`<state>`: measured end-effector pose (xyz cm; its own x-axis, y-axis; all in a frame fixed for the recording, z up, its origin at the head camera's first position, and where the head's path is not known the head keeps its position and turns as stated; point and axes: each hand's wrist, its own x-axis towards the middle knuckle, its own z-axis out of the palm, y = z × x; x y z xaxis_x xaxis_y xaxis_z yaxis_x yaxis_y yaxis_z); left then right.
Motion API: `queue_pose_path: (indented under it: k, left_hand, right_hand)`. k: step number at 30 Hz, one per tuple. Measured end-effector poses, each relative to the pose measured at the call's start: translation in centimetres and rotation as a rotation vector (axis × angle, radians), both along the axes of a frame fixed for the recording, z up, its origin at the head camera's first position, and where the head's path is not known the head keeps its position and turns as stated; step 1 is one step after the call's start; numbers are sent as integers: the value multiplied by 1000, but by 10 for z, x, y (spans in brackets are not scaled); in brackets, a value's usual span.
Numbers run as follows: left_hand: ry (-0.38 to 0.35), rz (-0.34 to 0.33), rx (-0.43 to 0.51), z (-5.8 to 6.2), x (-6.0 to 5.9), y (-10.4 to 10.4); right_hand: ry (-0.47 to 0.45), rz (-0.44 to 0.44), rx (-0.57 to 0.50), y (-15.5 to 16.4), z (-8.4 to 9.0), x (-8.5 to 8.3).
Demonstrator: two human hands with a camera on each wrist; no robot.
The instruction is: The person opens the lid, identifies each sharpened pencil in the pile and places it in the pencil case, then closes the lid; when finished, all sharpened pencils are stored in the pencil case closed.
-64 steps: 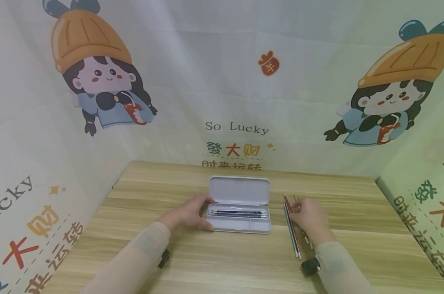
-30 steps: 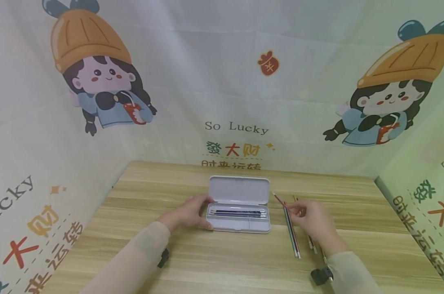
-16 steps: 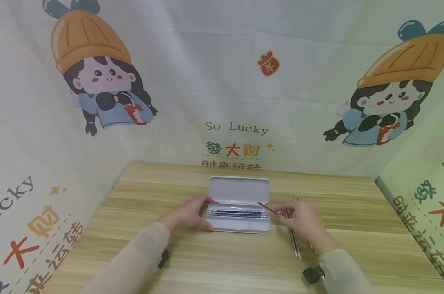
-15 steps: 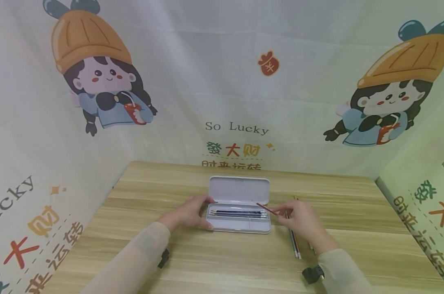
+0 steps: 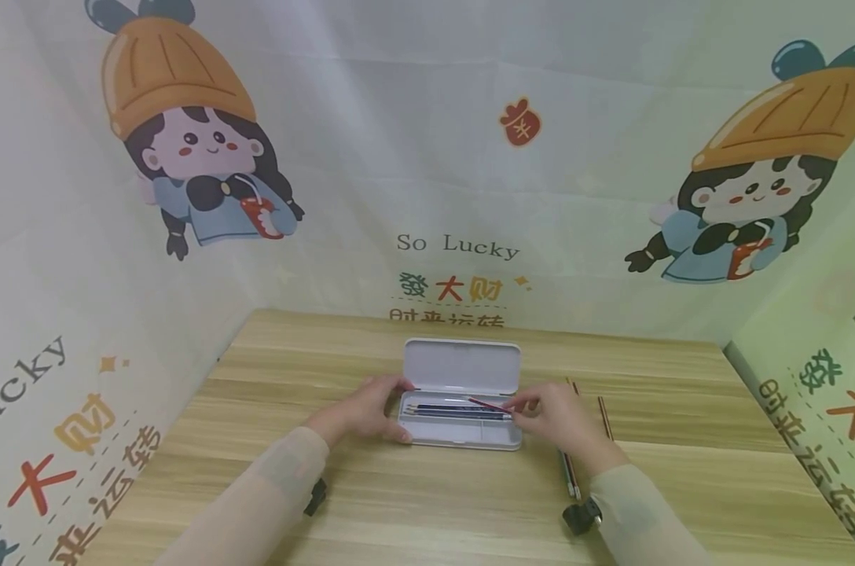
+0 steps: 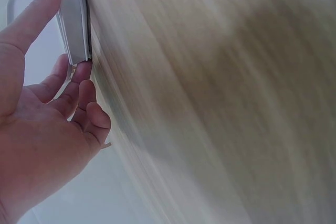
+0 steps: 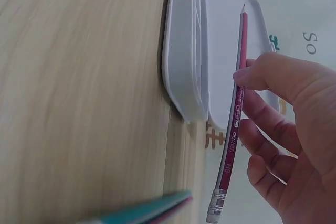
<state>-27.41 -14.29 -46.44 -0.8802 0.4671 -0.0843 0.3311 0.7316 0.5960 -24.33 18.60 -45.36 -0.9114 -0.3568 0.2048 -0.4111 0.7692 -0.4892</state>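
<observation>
Red pencil [image 7: 237, 103] pinched in right hand [image 5: 555, 417], tip out over open pencil case [image 5: 461, 428]. Left hand [image 5: 362, 413] gripping case's left end, fingers curled at rim. Dark pencils [image 5: 459, 411] inside, between hands. Loose pencils [image 5: 567, 472] on worktop [image 5: 427, 511] beside right wrist.
</observation>
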Motion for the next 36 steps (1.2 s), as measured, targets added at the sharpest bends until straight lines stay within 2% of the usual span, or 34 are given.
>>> queue_pose_path:
  k: [6,14,25,30,36]
  left_hand:
    - [6,-5,-14,1,0,-1]
    - [4,-3,-4,2,1,0]
    - [5,-8,-5,-1,-1,-1]
    - [8,-6,2,-1,-1,0]
    - [6,-7,8,-1,-1,0]
  right_hand:
    - [63,52,67,-14,-1,-9]
    - [-38,32,88,-32,-3,-18]
    - [21,68,140,-54,-7,-30]
    - [-29,85,119,-62,-7,-34]
    - [-47,112,118,-70,-9,-37]
